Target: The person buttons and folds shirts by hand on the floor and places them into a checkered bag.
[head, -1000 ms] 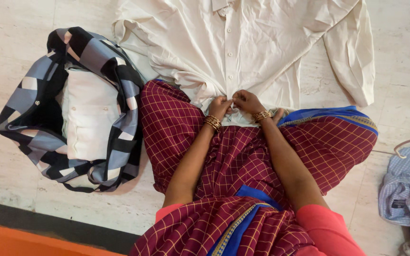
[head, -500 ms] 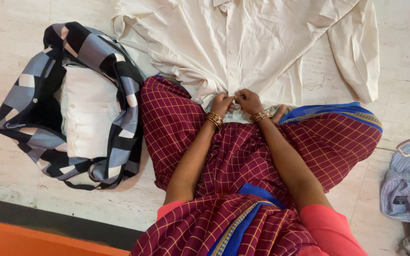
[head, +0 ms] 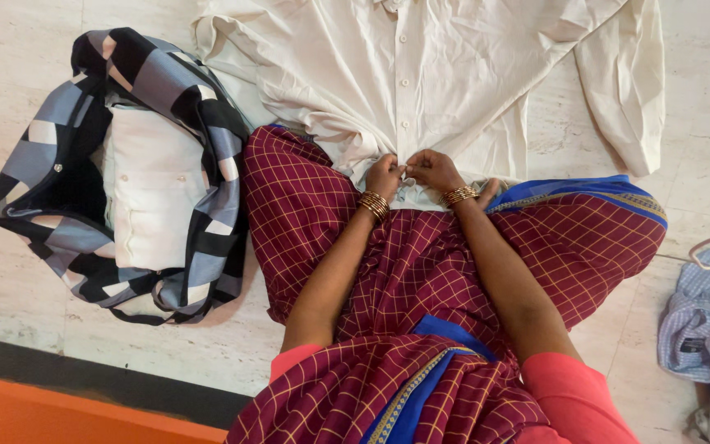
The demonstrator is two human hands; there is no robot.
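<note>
On the pale stone floor [head: 10, 271], at 12 o'clock from the seated person: one cream button-front shirt [head: 454, 74], spread flat, front up, sleeves out to either side, its lower hem lying against the lap. Left hand [head: 384, 176]: closed, fingertips pinching the shirt's button strip near the hem; gold bangles at the wrist. Right hand [head: 432, 169]: closed likewise on the same strip, just beside the left, thumbs almost meeting; gold bangles at the wrist. Maroon checked sari [head: 421, 271] with blue border covers the crossed legs beneath both forearms. At 9 o'clock: a grey, black and white block-patterned bag [head: 51, 164], open, with a folded white shirt [head: 154, 197] inside. At 3 o'clock: a crumpled blue striped garment [head: 704, 329], well apart from the hands.
</note>
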